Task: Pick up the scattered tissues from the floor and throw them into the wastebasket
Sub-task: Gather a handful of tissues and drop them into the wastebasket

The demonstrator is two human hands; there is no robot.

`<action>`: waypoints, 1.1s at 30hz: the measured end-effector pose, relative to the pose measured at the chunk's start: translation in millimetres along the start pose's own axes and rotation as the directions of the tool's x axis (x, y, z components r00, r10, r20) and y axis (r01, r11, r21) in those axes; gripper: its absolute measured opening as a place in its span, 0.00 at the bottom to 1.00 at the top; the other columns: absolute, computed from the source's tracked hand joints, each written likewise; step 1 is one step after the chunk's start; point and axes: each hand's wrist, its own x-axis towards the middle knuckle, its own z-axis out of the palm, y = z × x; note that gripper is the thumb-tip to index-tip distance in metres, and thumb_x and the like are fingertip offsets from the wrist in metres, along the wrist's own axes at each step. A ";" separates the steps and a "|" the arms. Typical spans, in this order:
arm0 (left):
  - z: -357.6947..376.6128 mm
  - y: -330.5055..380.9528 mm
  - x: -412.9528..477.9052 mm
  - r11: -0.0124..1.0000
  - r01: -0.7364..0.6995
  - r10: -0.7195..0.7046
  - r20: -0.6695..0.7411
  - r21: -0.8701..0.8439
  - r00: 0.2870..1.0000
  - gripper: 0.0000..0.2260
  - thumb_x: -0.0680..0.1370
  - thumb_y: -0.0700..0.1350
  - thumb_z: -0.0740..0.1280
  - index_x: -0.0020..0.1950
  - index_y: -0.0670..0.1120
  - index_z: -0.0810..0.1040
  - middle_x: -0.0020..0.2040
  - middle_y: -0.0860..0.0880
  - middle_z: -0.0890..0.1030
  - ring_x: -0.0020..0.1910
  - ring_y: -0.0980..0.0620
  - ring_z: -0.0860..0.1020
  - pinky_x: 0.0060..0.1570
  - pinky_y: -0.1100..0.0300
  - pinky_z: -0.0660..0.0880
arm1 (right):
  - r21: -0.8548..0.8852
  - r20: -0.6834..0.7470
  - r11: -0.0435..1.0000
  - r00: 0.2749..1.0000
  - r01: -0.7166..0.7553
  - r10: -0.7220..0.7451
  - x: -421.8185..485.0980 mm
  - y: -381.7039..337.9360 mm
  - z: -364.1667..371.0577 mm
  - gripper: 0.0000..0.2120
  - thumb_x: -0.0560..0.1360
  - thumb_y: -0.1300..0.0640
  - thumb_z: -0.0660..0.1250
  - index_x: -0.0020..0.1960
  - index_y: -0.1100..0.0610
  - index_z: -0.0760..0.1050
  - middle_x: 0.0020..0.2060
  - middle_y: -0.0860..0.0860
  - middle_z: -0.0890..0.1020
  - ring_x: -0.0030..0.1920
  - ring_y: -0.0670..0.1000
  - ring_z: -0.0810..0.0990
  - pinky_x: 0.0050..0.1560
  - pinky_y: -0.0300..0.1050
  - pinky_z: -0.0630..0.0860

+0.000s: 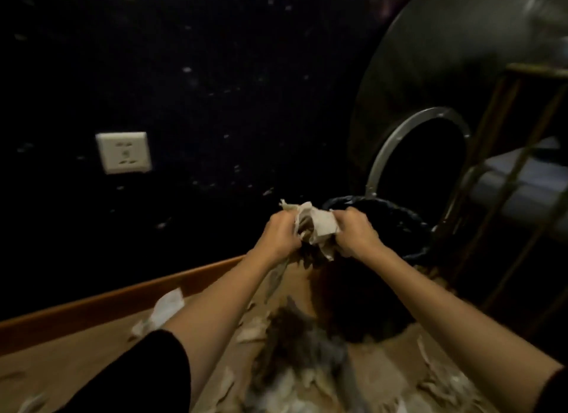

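Closest to me, loose tissues point(278, 379) lie scattered over the tan floor point(76, 360), with one more tissue point(163, 312) near the wooden baseboard point(123, 292) on my left. Further out, I have both arms stretched forward. My left hand point(281, 234) and right hand point(353, 232) are each closed tight on the same crumpled wad of tissues point(316, 225), gripping it from either side. The wad hangs just at the near rim of the dark wastebasket point(396, 225). Beyond, a white wall socket point(124, 152) sits on the black wall.
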 end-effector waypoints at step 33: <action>-58.0 -183.0 -108.9 0.849 0.333 -0.360 -0.013 0.410 0.933 0.12 0.74 0.42 0.67 0.58 0.47 0.78 0.55 0.48 0.82 0.55 0.52 0.79 0.55 0.57 0.77 | 0.338 0.042 0.871 0.918 0.358 -0.394 24.6 -99.6 195.7 0.14 0.75 0.57 0.65 0.60 0.59 0.74 0.55 0.55 0.78 0.59 0.56 0.74 0.56 0.49 0.73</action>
